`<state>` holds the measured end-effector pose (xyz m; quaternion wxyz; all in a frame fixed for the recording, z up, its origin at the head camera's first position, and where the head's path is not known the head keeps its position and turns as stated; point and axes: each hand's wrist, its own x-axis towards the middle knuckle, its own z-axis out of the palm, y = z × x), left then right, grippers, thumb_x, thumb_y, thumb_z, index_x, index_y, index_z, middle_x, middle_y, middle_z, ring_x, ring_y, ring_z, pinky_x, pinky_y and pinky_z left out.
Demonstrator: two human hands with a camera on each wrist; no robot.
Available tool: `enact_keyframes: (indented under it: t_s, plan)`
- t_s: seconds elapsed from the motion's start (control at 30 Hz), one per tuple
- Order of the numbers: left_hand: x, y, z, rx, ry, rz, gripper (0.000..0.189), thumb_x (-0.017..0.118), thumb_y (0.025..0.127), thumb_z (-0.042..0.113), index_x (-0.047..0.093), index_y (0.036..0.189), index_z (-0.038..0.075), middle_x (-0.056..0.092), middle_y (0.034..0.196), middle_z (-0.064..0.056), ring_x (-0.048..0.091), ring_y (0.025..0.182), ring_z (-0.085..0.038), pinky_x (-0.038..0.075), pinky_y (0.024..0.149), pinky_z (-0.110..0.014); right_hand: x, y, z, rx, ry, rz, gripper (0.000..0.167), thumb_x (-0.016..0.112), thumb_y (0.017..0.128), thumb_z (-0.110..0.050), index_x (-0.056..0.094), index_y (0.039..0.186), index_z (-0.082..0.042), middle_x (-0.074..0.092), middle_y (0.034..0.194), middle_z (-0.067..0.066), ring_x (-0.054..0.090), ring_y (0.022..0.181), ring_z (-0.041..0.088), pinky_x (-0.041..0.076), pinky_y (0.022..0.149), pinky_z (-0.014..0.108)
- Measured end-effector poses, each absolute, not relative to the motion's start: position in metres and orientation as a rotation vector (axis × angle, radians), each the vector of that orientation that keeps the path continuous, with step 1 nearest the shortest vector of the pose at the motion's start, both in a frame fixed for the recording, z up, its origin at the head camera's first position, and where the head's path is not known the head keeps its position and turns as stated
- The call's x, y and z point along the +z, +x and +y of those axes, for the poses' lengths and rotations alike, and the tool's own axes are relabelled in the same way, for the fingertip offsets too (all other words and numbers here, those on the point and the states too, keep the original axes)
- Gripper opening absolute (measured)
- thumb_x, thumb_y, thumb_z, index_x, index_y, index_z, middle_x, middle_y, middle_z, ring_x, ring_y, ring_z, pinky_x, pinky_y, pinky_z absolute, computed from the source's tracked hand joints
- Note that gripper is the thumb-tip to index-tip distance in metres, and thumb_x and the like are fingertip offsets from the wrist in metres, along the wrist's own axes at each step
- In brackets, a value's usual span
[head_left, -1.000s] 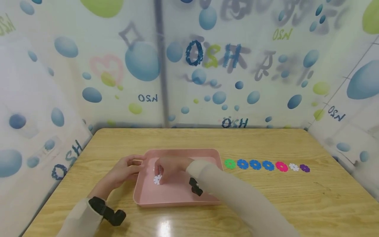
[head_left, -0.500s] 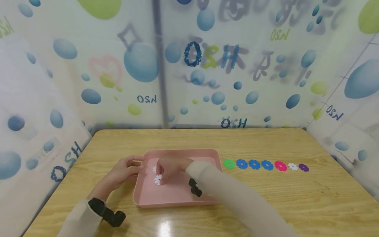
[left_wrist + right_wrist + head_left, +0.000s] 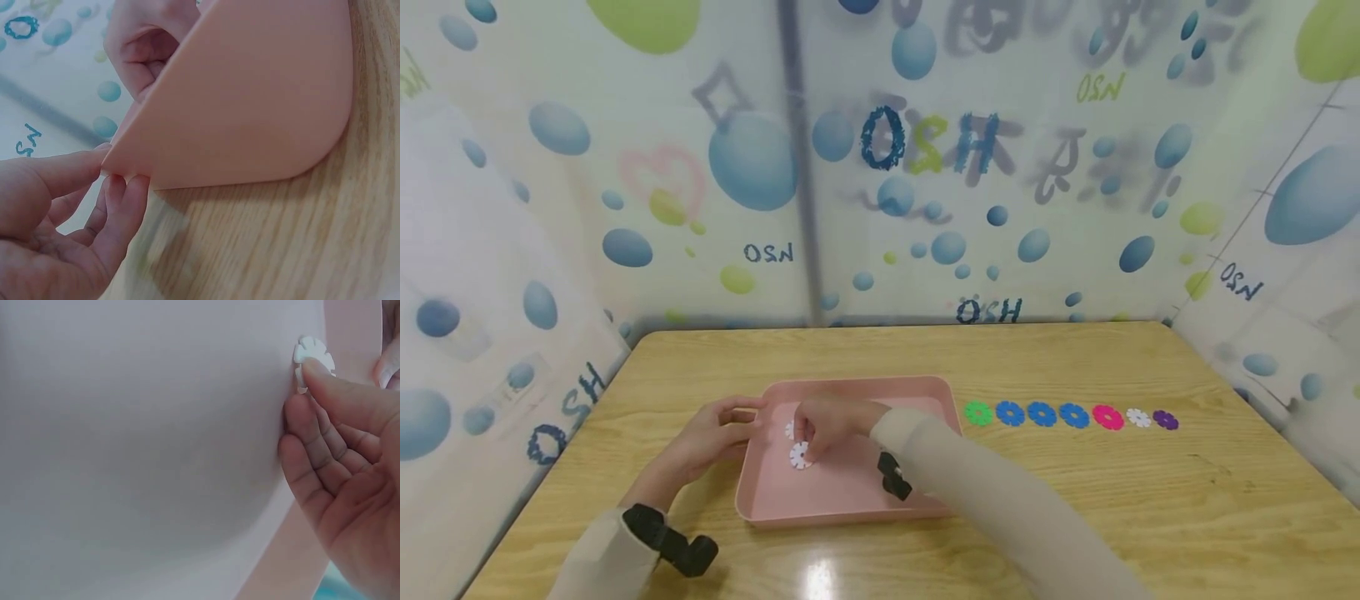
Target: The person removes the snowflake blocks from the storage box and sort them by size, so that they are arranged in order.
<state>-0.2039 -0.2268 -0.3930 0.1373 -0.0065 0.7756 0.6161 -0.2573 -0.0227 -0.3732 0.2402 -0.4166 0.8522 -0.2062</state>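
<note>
In the head view my right hand [image 3: 831, 425] is down inside the pink tray [image 3: 842, 504], at its left part. Its thumb lies on a white flower-shaped disc [image 3: 312, 350] with a notched edge, pinching it, while the other fingers curl in beside it. Behind that disc a second white flower-shaped disc [image 3: 789, 430] is partly hidden by the fingers. My left hand [image 3: 75, 219] grips the tray's left rim, thumb and fingers on either side of the wall in the left wrist view.
To the tray's right, a row of flower-shaped discs lies on the wooden table [image 3: 1075, 500]: a green disc [image 3: 978, 413], several blue discs [image 3: 1042, 414], a pink disc [image 3: 1108, 417], a white disc [image 3: 1138, 418] and a purple disc [image 3: 1166, 420]. A patterned curtain [image 3: 880, 250] stands behind.
The whole head view has shifted slightly. The right fingers have stirred a little at the white disc in the tray; the left hand stays on the rim.
</note>
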Motion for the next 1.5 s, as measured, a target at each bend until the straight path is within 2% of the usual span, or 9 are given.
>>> enact_keyframes:
  t_s: [0.37,0.63,0.8,1.17,1.5]
  plan:
    - [-0.393,-0.204,-0.227,1.800,-0.016,2.225,0.046,0.056,0.091,0.007,0.040,0.131,-0.006,0.042,0.123,-0.027,0.057,0.096,-0.023,0.051,0.080,-0.036,-0.374,-0.256,-0.016,-0.774,-1.169,2.198,0.012,0.069,0.077,0.003,0.060,0.085,0.000,0.051,0.069,-0.002,0.045,0.061,0.006,0.040,0.056,0.015]
    - [-0.392,-0.204,-0.227,1.809,0.001,2.223,0.046,0.056,0.090,0.006,0.039,0.131,-0.007,0.043,0.122,-0.027,0.057,0.095,-0.023,0.051,0.080,-0.036,-0.360,-0.256,-0.004,-0.838,-1.176,2.166,0.008,0.064,0.080,0.004,0.059,0.084,-0.002,0.053,0.069,-0.001,0.047,0.058,0.008,0.043,0.055,0.018]
    - [-0.390,-0.204,-0.227,1.794,-0.016,2.234,0.045,0.056,0.090,0.006,0.040,0.131,-0.006,0.043,0.122,-0.027,0.057,0.095,-0.023,0.051,0.081,-0.036,-0.348,-0.262,0.008,-0.844,-1.177,2.218,0.007,0.065,0.083,-0.001,0.060,0.087,-0.003,0.053,0.071,0.000,0.050,0.059,0.009,0.043,0.056,0.019]
    - [-0.392,-0.203,-0.227,1.796,-0.009,2.236,0.046,0.056,0.090,0.006,0.039,0.131,-0.007,0.043,0.123,-0.028,0.058,0.095,-0.023,0.051,0.081,-0.036,-0.332,-0.272,0.052,-0.888,-1.169,2.359,0.005,0.065,0.085,-0.008,0.061,0.087,-0.007,0.054,0.074,0.000,0.049,0.066,0.011,0.044,0.059,0.021]
    - [-0.391,-0.201,-0.224,1.787,-0.028,2.246,0.045,0.055,0.091,0.005,0.039,0.131,-0.007,0.041,0.124,-0.029,0.058,0.096,-0.024,0.051,0.081,-0.037,-0.329,-0.284,0.113,-1.078,-1.178,2.411,0.005,0.063,0.084,-0.007,0.061,0.086,-0.003,0.056,0.076,0.002,0.049,0.069,0.015,0.046,0.065,0.026]
